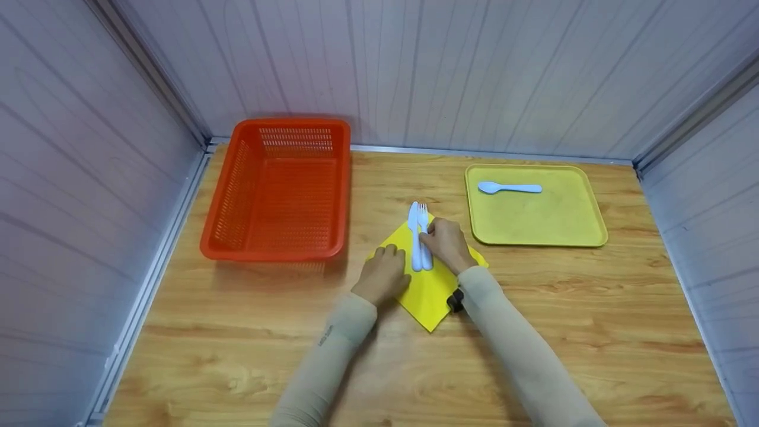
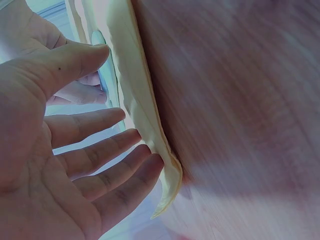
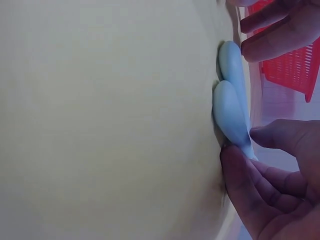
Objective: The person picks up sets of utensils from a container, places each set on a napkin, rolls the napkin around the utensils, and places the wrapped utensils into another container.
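A yellow napkin (image 1: 428,307) lies as a diamond on the wooden table. On it a light blue knife (image 1: 414,240) and a light blue fork (image 1: 423,218) lie side by side, handles toward the person. My right hand (image 1: 447,242) pinches the fork's handle (image 3: 231,107) between thumb and fingers. My left hand (image 1: 382,274) rests on the napkin's left part. In the left wrist view its fingers (image 2: 107,176) are spread and nearly straight, with fingertips touching the cloth. The napkin's right corner is partly hidden by the right hand and wrist.
A red plastic basket (image 1: 345,196) stands at the back left. At the back right sits a yellow tray (image 1: 533,222) with a light blue spoon (image 1: 510,188) on it. White panels (image 1: 385,71) wall the table at the back and both sides.
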Demonstrator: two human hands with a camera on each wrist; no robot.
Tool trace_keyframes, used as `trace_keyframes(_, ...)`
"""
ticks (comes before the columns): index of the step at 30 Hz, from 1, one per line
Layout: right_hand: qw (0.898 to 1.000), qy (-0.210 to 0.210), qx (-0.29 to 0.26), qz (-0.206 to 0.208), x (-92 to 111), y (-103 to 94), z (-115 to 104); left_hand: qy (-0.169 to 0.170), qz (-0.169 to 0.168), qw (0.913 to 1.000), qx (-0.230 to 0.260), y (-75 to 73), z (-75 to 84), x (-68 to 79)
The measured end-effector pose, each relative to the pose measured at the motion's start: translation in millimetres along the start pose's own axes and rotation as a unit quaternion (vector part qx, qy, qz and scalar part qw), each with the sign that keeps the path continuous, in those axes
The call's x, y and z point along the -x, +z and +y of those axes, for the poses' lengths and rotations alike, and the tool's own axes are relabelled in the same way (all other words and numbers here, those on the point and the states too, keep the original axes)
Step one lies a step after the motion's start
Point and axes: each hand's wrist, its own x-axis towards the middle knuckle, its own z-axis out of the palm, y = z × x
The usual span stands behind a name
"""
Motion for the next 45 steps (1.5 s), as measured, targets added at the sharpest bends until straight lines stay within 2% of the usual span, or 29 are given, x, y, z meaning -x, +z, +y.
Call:
trace_keyframes(6, 1.0, -0.009, -0.008, 0.002, 0.0, -2.0, 5.6, 0.015, 0.02, 0.9997, -0.004, 3.0, 1.5, -2.9)
trace_keyframes(13, 1.0, -0.007, -0.01, -0.012, 0.2, -11.7, 12.0, 0.0, 0.008, 1.0, -0.005, -1.2, 9.8, -8.6)
trace_keyframes(17, 1.0, -0.023, 0.01, -0.011, -0.6, -24.8, 17.2, 0.008, 0.01, 0.9999, -0.008, -6.8, 20.2, -14.4)
trace_keyframes(21, 0.999, -0.032, 0.041, -0.01, -3.4, -46.3, 25.4, 0.036, 0.004, 0.9989, -0.031, -12.4, 35.6, -25.6)
trace_keyframes(24, 0.998, -0.022, 0.063, -0.01, -7.8, -67.0, 36.2, 0.066, 0.002, 0.9963, -0.054, -14.6, 49.9, -36.5)
trace_keyframes(29, 0.994, -0.029, 0.107, 0.015, -23.8, -100.2, 64.9, 0.114, 0.007, 0.9907, -0.074, -13.9, 74.7, -54.4)
trace_keyframes(32, 0.989, -0.041, 0.135, 0.037, -34.5, -113.7, 83.3, 0.143, 0.012, 0.9856, -0.089, -12.0, 88.0, -62.5)
trace_keyframes(37, 0.984, -0.038, 0.165, 0.059, -49.0, -124.6, 109.8, 0.186, 0.017, 0.9765, -0.107, -2.4, 104.3, -75.8)
trace_keyframes(39, 0.982, -0.034, 0.174, 0.064, -55.0, -126.4, 118.9, 0.191, 0.009, 0.9758, -0.106, 3.0, 108.6, -81.8)
trace_keyframes(45, 0.973, -0.042, 0.225, 0.034, -73.1, -127.0, 134.0, 0.199, -0.004, 0.9725, -0.121, 9.6, 114.9, -94.5)
